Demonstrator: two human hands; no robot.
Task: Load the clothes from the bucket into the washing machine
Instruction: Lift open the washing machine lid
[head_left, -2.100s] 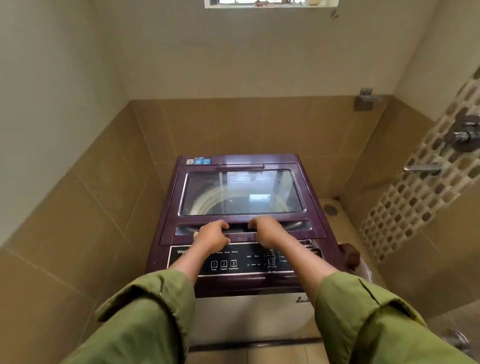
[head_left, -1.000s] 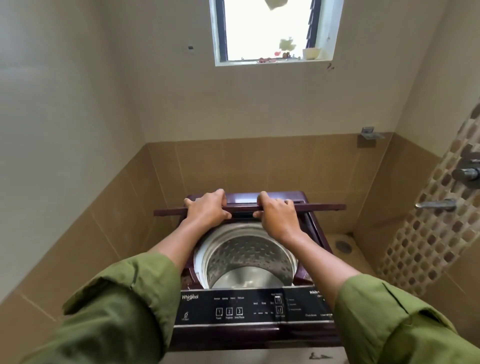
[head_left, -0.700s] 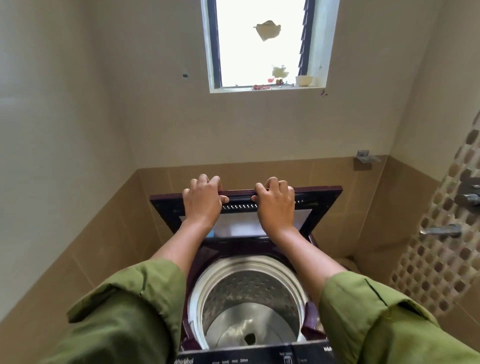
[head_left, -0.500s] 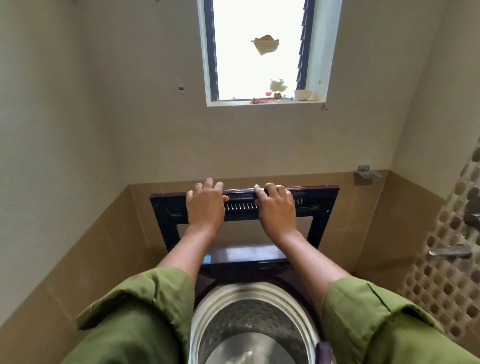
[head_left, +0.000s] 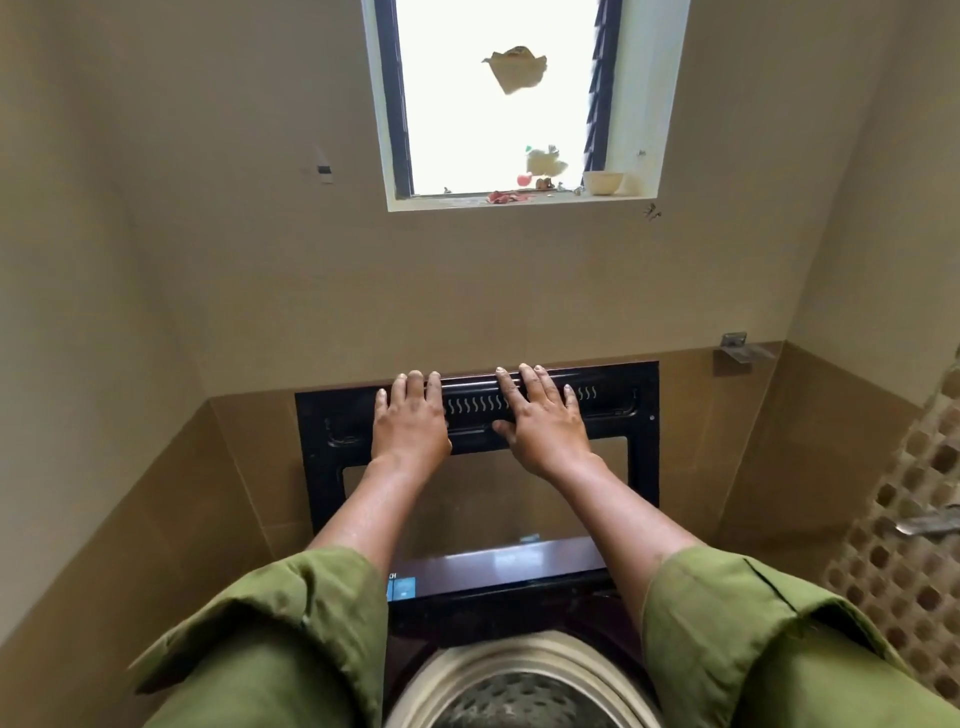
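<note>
The washing machine's dark maroon lid (head_left: 322, 447) stands upright against the tiled back wall, its glass pane showing the tiles behind. My left hand (head_left: 410, 421) and my right hand (head_left: 540, 426) lie flat on the lid's upper bar, side by side, fingers stretched out and not curled around it. Below my green sleeves the perforated steel drum (head_left: 519, 691) is uncovered; what shows of it holds nothing. The bucket and the clothes are out of view.
A window (head_left: 498, 104) sits high in the back wall, with a small bowl (head_left: 602, 182) and bits on its sill. A metal bracket (head_left: 737, 351) is fixed at the right corner. A tap handle (head_left: 930, 525) juts from the mosaic-tiled right wall.
The lid swung up from flat to upright against the wall with both hands on it. My fingers went from curled over its edge to flat on it. The view tilted upward.
</note>
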